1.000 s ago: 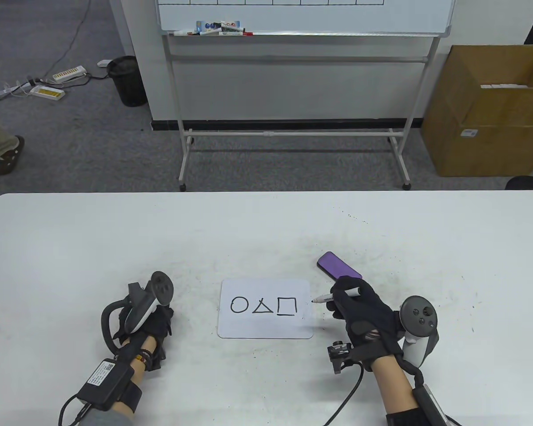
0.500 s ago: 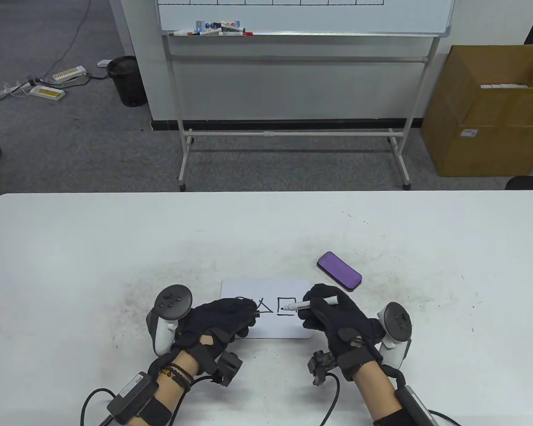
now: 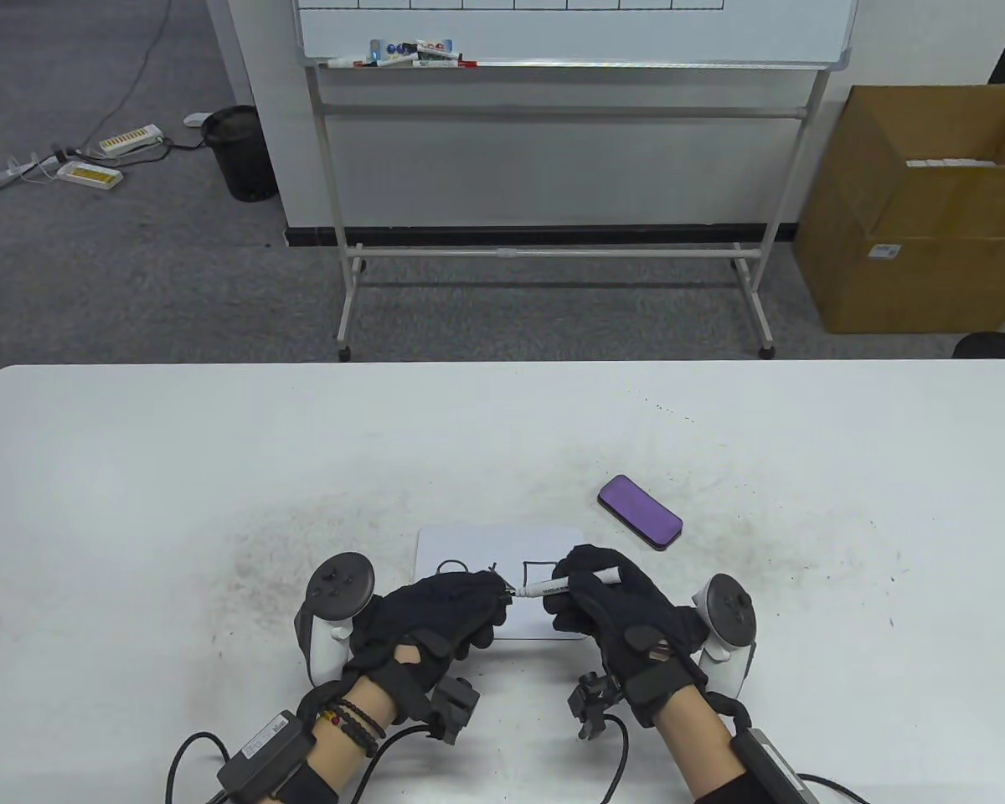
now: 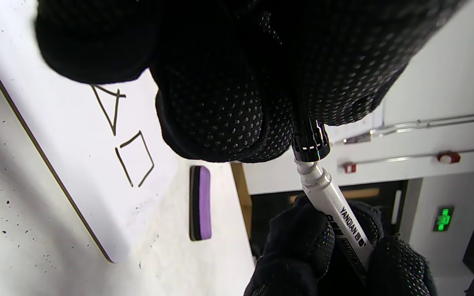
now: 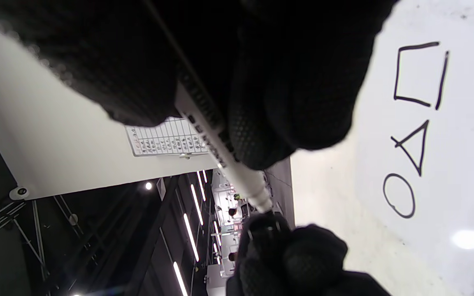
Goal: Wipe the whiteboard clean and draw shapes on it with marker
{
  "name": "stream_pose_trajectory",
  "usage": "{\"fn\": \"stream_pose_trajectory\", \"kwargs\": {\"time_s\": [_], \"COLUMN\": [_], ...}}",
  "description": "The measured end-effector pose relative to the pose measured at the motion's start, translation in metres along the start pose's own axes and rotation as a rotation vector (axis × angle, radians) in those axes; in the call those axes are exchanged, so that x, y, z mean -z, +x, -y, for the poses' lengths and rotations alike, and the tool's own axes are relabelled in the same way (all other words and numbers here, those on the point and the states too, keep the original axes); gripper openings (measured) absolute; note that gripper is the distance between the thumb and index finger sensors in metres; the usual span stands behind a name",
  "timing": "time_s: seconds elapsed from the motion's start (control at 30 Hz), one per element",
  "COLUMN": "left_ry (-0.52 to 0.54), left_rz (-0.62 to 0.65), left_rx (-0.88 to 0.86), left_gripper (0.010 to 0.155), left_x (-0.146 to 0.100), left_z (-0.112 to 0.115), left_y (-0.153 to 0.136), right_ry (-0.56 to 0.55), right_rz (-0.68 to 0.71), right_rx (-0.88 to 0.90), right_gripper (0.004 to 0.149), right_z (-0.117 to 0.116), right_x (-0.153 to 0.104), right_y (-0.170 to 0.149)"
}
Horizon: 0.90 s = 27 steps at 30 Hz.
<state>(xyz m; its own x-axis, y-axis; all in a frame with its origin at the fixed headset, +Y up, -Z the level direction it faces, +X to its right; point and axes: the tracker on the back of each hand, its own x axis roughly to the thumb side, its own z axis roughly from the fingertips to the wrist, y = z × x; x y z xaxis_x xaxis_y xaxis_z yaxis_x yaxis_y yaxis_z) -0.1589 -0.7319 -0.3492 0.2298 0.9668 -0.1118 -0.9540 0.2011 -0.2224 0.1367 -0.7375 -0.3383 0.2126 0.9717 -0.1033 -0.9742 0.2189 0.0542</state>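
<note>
A small whiteboard [image 3: 553, 543] lies on the table near its front edge, with a black circle, triangle and square drawn on it. Above it my right hand [image 3: 615, 599] grips a white marker [image 3: 553, 586] with its tip pointing left. My left hand [image 3: 448, 607] pinches the black cap [image 4: 309, 142], which sits over the marker's tip [image 5: 261, 203]. Both hands hide the lower part of the board; the square [image 5: 420, 76], triangle [image 5: 414, 146] and circle [image 5: 399, 195] show fully in the right wrist view.
A purple eraser [image 3: 639, 511] lies on the table just right of the board. Behind the table stand a large rolling whiteboard [image 3: 569, 33] and a cardboard box [image 3: 921, 209]. The white table [image 3: 218, 452] has dark smudges around the board.
My left hand has come in from the left, over the board, to the marker's tip. The right hand drew back left and nearer me; marker and cap have met.
</note>
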Motion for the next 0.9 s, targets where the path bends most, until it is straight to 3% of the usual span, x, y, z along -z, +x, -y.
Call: {"fn": "stream_pose_trajectory", "kwargs": {"time_s": [0.33,0.57,0.63,0.77,0.9], "left_ry": [-0.030,0.047,0.040,0.020,0.002], "left_rz": [0.020,0.263,0.279,0.305,0.348], "left_rx": [-0.010,0.111,0.116,0.179,0.425], "left_gripper": [0.040,0.040,0.040,0.040,0.044], "left_x": [0.000,-0.009,-0.011,-0.010,-0.010], "left_z": [0.009,0.008,0.008,0.008,0.018], "left_y": [-0.001,0.023,0.026,0.028,0.033], "right_ry": [0.060,0.121,0.130,0.138,0.119], "right_rz": [-0.038,-0.168,-0.158,-0.126,-0.042], "right_rx": [0.057,0.196,0.201,0.153,-0.067], "right_gripper": [0.047,0.048,0.047,0.047,0.048], "right_z": [-0.007,-0.013,-0.015,-0.017,-0.011], "right_x": [0.000,0.003,0.002,0.002,0.002], "right_y": [-0.007,-0.016,-0.015,-0.011,0.002]}}
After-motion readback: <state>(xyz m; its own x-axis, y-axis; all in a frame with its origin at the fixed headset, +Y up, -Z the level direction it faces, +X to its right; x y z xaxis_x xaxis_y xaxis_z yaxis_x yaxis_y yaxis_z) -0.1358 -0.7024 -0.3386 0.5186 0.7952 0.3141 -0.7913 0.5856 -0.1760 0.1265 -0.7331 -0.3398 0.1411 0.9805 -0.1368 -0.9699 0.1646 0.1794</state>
